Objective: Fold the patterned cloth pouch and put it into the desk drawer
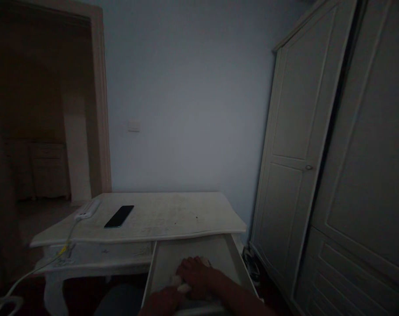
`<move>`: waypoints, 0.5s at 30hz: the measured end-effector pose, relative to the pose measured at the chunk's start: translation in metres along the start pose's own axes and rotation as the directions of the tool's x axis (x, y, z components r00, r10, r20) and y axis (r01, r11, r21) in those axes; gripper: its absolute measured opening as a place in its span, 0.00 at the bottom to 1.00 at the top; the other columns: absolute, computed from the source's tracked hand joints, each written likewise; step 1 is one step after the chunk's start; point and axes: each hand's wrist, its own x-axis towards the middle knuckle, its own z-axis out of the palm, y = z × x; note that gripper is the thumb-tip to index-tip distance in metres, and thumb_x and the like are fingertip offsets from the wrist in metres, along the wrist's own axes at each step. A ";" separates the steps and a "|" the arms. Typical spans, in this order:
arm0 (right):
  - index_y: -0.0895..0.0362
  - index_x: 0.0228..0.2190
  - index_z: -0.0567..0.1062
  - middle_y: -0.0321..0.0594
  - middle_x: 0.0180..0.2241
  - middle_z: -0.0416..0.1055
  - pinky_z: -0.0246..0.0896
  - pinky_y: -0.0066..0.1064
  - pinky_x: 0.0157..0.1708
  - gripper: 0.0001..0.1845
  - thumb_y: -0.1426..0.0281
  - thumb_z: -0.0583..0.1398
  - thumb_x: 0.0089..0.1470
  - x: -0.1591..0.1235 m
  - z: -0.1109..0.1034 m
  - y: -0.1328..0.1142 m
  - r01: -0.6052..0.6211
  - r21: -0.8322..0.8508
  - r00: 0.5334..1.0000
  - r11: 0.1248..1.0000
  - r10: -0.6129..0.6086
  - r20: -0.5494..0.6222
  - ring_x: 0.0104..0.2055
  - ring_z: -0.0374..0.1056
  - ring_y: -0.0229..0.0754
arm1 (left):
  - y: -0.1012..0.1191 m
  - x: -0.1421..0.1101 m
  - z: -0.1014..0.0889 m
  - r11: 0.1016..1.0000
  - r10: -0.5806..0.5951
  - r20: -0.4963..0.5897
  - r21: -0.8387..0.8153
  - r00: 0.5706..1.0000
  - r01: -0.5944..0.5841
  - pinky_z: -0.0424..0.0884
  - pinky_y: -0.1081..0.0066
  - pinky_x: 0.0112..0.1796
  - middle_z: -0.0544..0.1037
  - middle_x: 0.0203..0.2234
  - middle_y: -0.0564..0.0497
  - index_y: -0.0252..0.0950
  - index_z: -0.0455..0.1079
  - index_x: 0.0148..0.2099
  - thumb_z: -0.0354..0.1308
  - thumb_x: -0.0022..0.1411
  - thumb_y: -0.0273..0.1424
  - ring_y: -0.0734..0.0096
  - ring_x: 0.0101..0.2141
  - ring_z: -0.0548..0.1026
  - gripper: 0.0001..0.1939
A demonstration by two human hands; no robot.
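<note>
Drawer is pulled out from under the worktop; that part's done. A pale item, too dark to identify, is inside it toward the front, between your left hand and right hand. Your right fingers bend down close together; can't tell if they pinch or just press. Left fingers: too dim to tell. Looks mid-handling: hands not off the item yet, drawer not shut.
</note>
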 end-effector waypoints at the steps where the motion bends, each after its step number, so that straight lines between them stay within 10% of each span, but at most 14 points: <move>1: 0.54 0.59 0.70 0.54 0.57 0.71 0.62 0.54 0.58 0.38 0.61 0.69 0.47 -0.013 -0.002 0.007 -0.021 0.025 1.000 0.999 0.020 0.018 0.58 0.68 0.62 | 0.002 -0.001 -0.002 0.999 -0.036 0.060 0.016 0.998 0.035 0.74 0.63 0.53 0.82 0.53 0.47 0.46 0.73 0.56 0.62 0.66 0.42 0.55 0.53 0.79 0.18; 4: 0.53 0.61 0.69 0.53 0.61 0.69 0.59 0.52 0.61 0.44 0.63 0.72 0.42 -0.047 -0.007 0.034 -0.234 0.089 0.972 0.968 0.233 0.020 0.61 0.66 0.63 | 0.008 -0.002 -0.005 0.990 -0.134 0.163 0.068 0.978 0.124 0.72 0.56 0.57 0.80 0.57 0.45 0.44 0.73 0.56 0.62 0.67 0.41 0.51 0.57 0.77 0.17; 8: 0.59 0.63 0.69 0.60 0.65 0.65 0.59 0.49 0.61 0.36 0.65 0.66 0.53 -0.069 -0.014 0.066 -0.582 0.140 0.800 0.801 0.595 -0.078 0.65 0.64 0.64 | 0.010 -0.003 -0.006 0.987 -0.156 0.156 0.048 0.975 0.150 0.70 0.53 0.58 0.78 0.59 0.44 0.44 0.74 0.54 0.65 0.65 0.43 0.49 0.59 0.75 0.17; 15: 0.55 0.60 0.73 0.60 0.62 0.70 0.66 0.51 0.54 0.27 0.66 0.63 0.60 -0.026 -0.017 0.069 -0.690 0.156 0.684 0.706 0.708 -0.176 0.63 0.66 0.65 | 0.008 -0.006 -0.007 0.993 -0.114 0.124 0.055 0.986 0.108 0.71 0.60 0.54 0.80 0.56 0.47 0.45 0.74 0.54 0.64 0.66 0.48 0.53 0.56 0.76 0.19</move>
